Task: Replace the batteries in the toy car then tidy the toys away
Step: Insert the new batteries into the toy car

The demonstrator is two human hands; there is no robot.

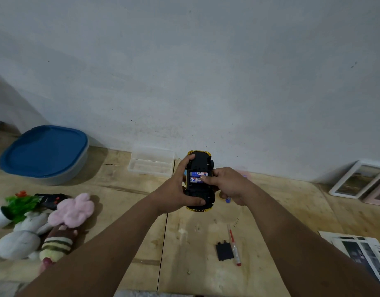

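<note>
The yellow toy car [199, 161] is held upside down above the wooden floor, its black underside facing me. My left hand [176, 187] grips the car's left side. Two blue and white batteries [198, 174] lie side by side in the uncovered compartment. My right hand [227, 184] is at the car's right side, its thumb pressing on the nearer battery, and a small blue object [228, 200] shows under its palm. The black battery cover [224, 251] lies on the floor beside a red and clear screwdriver [234, 245].
A blue-lidded tub [43, 153] stands at the left by the wall. A clear plastic case [151, 162] lies open near the car. Plush toys [71, 209], a black remote [51, 200] and a potted plastic plant [17, 205] lie lower left. Picture frames [356, 179] and printed sheets [360, 251] are right.
</note>
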